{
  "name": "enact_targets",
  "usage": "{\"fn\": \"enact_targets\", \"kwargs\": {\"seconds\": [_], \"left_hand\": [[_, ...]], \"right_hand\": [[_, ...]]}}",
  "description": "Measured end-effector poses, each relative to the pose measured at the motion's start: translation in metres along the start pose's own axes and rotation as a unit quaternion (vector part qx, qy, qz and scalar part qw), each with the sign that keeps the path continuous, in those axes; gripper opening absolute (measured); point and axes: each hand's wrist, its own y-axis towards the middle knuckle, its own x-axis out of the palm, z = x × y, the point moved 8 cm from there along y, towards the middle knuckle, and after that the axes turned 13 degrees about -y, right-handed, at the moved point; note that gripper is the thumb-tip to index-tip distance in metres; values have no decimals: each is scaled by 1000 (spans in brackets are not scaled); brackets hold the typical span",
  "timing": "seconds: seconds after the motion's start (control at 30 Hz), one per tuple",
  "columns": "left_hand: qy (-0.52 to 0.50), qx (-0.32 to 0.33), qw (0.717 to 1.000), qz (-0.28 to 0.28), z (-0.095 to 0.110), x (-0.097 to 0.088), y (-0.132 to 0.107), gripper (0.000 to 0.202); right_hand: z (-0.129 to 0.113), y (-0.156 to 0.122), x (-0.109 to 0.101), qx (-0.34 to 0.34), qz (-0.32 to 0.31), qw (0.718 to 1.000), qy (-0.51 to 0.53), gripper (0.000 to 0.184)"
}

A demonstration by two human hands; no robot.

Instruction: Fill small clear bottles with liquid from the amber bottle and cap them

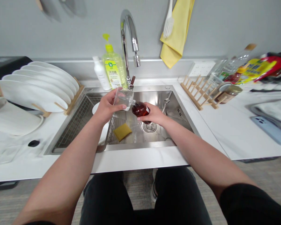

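My left hand [107, 106] is closed around a clear, box-like cup [124, 98], tilted over the sink. In my right hand [154, 114] is a dark red-brown bottle [140, 109], lying nearly sideways with its narrow neck at the cup's right side. Whether liquid runs between them I cannot make out. Both are above the steel sink [140, 145]. Below them a yellow sponge [122, 132] lies on the sink floor, left of the drain [150, 127]. Part of a white plate [96, 108] shows behind my left hand in the wire rack [71, 125].
A chrome faucet [128, 28] rises behind the sink, beside a dish soap bottle [113, 70] and a white bottle [101, 73]. White plates [35, 89] stand in a wooden rack at left. Another wooden rack [199, 93], a jar [229, 93] and a phone [271, 129] are at right.
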Motion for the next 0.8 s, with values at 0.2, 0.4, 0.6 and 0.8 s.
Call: {"fn": "enact_targets", "kwargs": {"seconds": [0.2,0.4,0.6,0.8], "left_hand": [[-2,1,1000,-7,3,1,0,90],[5,2,1000,-12,9,2,-1,90],[21,6,1000,-13,16,4,-2,89],[20,10,1000,-16,22,8,-2,93]], "right_hand": [[-3,-1,0,-8,-12,1000,7,84],[-5,0,2,-15,-13,1000,11,84],[-4,0,3,-11,-16,1000,19,86],[-7,0,3,-15,-21,999,20,85]]}}
